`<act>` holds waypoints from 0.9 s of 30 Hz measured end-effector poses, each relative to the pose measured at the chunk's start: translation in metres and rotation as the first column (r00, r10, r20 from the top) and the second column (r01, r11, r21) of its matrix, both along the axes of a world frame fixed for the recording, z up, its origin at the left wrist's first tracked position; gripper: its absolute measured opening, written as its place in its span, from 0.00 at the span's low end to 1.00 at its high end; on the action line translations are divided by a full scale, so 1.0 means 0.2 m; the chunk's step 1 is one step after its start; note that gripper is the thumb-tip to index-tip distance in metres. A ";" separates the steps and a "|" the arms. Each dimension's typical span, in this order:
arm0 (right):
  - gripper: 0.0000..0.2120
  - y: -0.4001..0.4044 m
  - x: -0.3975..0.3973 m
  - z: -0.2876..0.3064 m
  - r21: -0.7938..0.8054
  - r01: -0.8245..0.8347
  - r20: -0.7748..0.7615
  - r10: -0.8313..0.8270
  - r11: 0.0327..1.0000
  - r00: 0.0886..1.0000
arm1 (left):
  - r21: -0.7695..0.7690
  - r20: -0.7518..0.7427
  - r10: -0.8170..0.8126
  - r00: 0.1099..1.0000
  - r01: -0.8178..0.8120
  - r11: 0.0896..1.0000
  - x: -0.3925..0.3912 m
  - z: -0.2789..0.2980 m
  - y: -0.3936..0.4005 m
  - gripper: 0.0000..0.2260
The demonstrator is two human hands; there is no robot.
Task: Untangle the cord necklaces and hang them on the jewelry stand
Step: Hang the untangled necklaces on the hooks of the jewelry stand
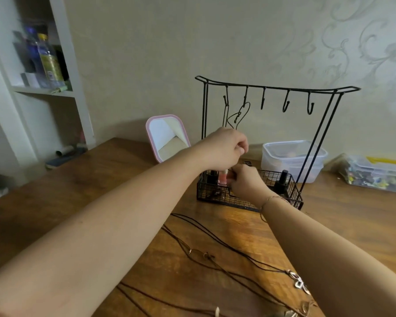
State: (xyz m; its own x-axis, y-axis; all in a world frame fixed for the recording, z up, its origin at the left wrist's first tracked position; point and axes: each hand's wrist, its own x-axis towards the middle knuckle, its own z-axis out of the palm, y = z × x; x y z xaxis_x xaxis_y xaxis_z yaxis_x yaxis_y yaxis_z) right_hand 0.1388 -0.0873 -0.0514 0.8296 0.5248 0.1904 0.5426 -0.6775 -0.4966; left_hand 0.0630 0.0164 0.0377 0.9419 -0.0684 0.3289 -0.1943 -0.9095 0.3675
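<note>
A black wire jewelry stand with several hooks stands on the wooden table, its base a wire basket. A dark cord necklace hangs looped from the two leftmost hooks. My left hand is closed on this cord just below the hooks. My right hand is lower, in front of the basket, fingers pinched on the same cord's lower part. Several more dark cord necklaces lie tangled on the table near me, one with a silver flower pendant.
The basket holds nail polish bottles. A pink-framed mirror leans left of the stand. A clear lidded tub and a clear box of small items sit behind and right. White shelves with bottles stand at left.
</note>
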 end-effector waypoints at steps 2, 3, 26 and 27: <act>0.06 0.00 -0.01 -0.01 -0.061 -0.003 -0.086 -0.002 0.998 0.996 | 0.006 -0.041 0.002 0.999 -0.002 1.000 0.00 -0.04 0.00 0.09; 0.07 -0.02 -0.01 -0.01 -0.056 0.000 -0.106 -0.006 0.998 0.994 | 0.008 -0.061 0.002 0.998 -0.001 1.000 0.00 -0.07 0.01 0.09; 0.08 -0.20 -0.49 -0.12 -0.407 -0.188 -0.015 0.199 0.894 0.980 | 0.131 -0.211 -0.035 0.977 0.064 0.989 -0.39 -0.57 0.25 0.06; 0.07 -0.19 -0.51 -0.13 -0.428 -0.174 0.015 0.199 0.887 0.980 | 0.123 -0.240 -0.056 0.969 0.087 0.989 -0.40 -0.59 0.25 0.05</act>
State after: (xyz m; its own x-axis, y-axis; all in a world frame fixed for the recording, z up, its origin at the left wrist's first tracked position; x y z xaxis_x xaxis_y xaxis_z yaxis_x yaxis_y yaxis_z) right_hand 0.0363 -0.1248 -0.0772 0.7029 0.7101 -0.0397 0.6984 -0.6997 -0.1507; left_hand -0.0172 0.0659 -0.0797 0.9827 -0.1659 0.0823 -0.1828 -0.9397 0.2891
